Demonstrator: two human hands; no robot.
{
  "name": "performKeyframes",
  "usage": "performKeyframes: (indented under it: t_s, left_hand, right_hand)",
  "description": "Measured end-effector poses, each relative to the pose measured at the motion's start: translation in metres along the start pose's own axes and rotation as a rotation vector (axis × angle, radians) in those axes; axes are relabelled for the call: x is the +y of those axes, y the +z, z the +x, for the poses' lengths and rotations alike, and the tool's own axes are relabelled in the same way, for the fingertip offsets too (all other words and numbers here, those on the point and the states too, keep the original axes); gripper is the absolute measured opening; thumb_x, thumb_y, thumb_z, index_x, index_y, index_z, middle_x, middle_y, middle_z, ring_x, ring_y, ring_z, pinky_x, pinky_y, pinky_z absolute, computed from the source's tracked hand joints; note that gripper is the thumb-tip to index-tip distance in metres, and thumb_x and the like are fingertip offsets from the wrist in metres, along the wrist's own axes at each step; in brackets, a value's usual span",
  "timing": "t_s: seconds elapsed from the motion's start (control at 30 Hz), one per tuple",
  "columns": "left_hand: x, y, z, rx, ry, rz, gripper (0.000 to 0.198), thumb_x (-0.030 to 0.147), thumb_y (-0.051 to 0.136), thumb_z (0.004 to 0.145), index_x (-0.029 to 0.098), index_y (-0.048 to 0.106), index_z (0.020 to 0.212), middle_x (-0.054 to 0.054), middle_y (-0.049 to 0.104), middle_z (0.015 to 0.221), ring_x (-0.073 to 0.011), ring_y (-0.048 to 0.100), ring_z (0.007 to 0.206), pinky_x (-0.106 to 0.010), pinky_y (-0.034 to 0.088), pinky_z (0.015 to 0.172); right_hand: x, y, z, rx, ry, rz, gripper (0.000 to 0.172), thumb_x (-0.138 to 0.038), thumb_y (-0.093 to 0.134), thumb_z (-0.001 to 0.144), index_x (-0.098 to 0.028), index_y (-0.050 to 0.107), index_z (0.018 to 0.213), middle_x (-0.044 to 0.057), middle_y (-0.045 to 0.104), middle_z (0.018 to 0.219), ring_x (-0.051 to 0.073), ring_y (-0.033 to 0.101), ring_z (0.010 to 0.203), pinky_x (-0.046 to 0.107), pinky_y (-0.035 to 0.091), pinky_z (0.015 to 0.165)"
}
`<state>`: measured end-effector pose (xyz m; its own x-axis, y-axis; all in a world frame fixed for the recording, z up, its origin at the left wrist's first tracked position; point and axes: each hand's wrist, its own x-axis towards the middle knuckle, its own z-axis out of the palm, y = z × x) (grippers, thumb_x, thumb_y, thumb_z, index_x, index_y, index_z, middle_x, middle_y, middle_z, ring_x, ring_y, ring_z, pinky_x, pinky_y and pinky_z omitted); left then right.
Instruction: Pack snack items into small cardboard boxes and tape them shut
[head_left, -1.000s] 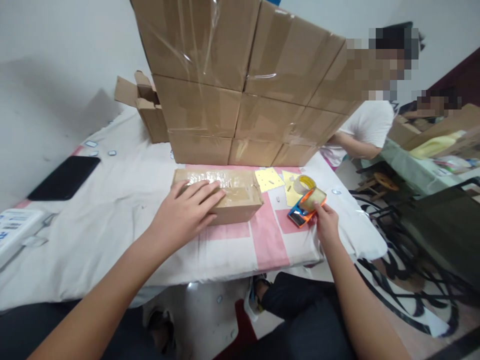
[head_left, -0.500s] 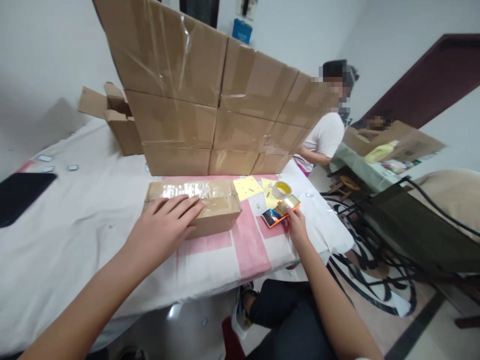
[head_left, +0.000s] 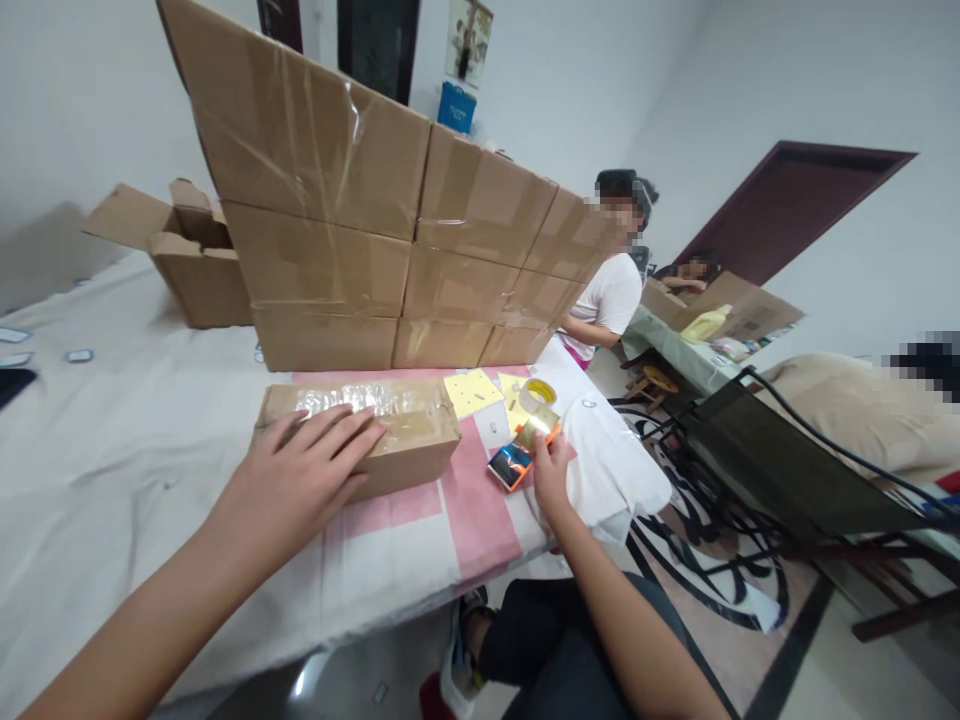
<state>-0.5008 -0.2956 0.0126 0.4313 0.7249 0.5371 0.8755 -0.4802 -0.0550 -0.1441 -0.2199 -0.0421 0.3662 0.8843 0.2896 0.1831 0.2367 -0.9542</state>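
A closed cardboard box (head_left: 409, 455) with clear tape across its top lies on the cloth-covered table. My left hand (head_left: 319, 455) rests flat on its top near the left end, fingers stretched out and slightly apart. To the right of the box, my right hand (head_left: 551, 465) grips what looks like an orange tape dispenser (head_left: 513, 464), with a shiny gold roll and a dark blue, glossy end. Just behind it a roll of tape (head_left: 538, 393) stands on yellow paper (head_left: 474, 392). My right palm and some fingertips are hidden.
Taped cardboard boxes (head_left: 337, 270) form a tall wall behind the box. An open carton (head_left: 202, 285) stands at left. A person in a white shirt (head_left: 611, 295) is beyond the wall. A dark folding chair (head_left: 787, 460) stands on the right.
The view has swung slightly to the right, so things sit farther left in the picture. My left hand stays on the box, and my right hand still holds the dispenser.
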Motion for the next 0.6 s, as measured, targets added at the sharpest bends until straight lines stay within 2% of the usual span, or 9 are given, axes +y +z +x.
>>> performKeyframes:
  t_s: [0.07,0.13,0.2,0.27,0.33,0.43,0.53,0.6]
  left_hand:
    - [0.004,-0.005,0.002,0.016,-0.006,-0.015,0.043,0.026,0.05,0.096,0.028,0.054,0.139,-0.011,0.06,0.141,-0.0384,0.052,0.129,-0.056,0.035,0.104]
    - [0.014,-0.008,0.004,0.029,0.004,-0.032,0.042,0.025,0.051,0.095,0.028,0.056,0.137,-0.011,0.063,0.135,-0.0368,0.056,0.122,-0.053,0.038,0.099]
    - [0.032,-0.007,0.004,0.042,0.031,-0.096,0.037,0.027,0.051,0.096,0.026,0.061,0.132,-0.011,0.068,0.119,-0.0325,0.061,0.106,-0.047,0.044,0.089]
    - [0.056,-0.001,0.002,0.025,0.021,-0.247,0.035,0.033,0.052,0.096,0.024,0.064,0.127,-0.011,0.067,0.103,-0.028,0.06,0.092,-0.041,0.047,0.079]
    - [0.083,0.009,-0.002,-0.029,-0.055,-0.467,0.039,0.043,0.055,0.094,0.023,0.064,0.127,-0.009,0.063,0.098,-0.0258,0.058,0.089,-0.037,0.05,0.075]
    - [0.112,0.024,-0.008,-0.108,-0.249,-0.816,0.042,0.049,0.058,0.092,0.024,0.063,0.126,-0.008,0.061,0.105,-0.0247,0.059,0.097,-0.036,0.053,0.081]
    - [0.125,0.037,-0.011,-0.107,-0.403,-1.093,0.028,0.045,0.055,0.095,0.025,0.069,0.107,-0.005,0.06,0.098,-0.0218,0.059,0.095,-0.035,0.052,0.086]
    - [0.127,0.043,-0.01,-0.067,-0.471,-1.201,0.026,0.044,0.055,0.095,0.024,0.073,0.094,-0.004,0.057,0.088,-0.0201,0.058,0.088,-0.034,0.051,0.082]
  right_hand:
    - [-0.013,0.012,-0.013,-0.059,0.02,0.05,0.04,-0.053,0.063,0.086,-0.018,0.063,0.106,0.007,0.071,0.1,0.02,0.067,0.092,0.033,0.054,0.082]
    - [-0.027,0.025,-0.028,-0.133,0.061,0.151,0.04,-0.053,0.062,0.088,-0.02,0.062,0.11,0.007,0.071,0.103,0.021,0.068,0.094,0.033,0.054,0.083]
    - [-0.04,0.035,-0.044,-0.182,0.1,0.252,0.037,-0.052,0.063,0.088,-0.022,0.061,0.11,0.005,0.072,0.1,0.02,0.069,0.089,0.033,0.055,0.08]
    - [-0.052,0.043,-0.059,-0.203,0.112,0.328,0.033,-0.051,0.063,0.089,-0.022,0.062,0.106,0.003,0.071,0.093,0.019,0.068,0.082,0.031,0.055,0.075]
    - [-0.059,0.047,-0.074,-0.241,0.107,0.364,0.032,-0.052,0.061,0.091,-0.022,0.063,0.103,0.002,0.07,0.089,0.019,0.067,0.078,0.031,0.055,0.072]
    - [-0.06,0.048,-0.09,-0.342,0.081,0.369,0.037,-0.056,0.054,0.094,-0.022,0.063,0.104,0.004,0.068,0.089,0.02,0.066,0.079,0.032,0.054,0.074]
    - [-0.05,0.047,-0.098,-0.415,0.051,0.318,0.043,-0.059,0.049,0.095,-0.021,0.064,0.108,0.006,0.067,0.092,0.021,0.064,0.081,0.034,0.053,0.075]
    - [-0.042,0.047,-0.099,-0.4,0.055,0.244,0.049,-0.065,0.05,0.092,-0.021,0.065,0.106,0.006,0.066,0.091,0.022,0.062,0.081,0.035,0.052,0.076]
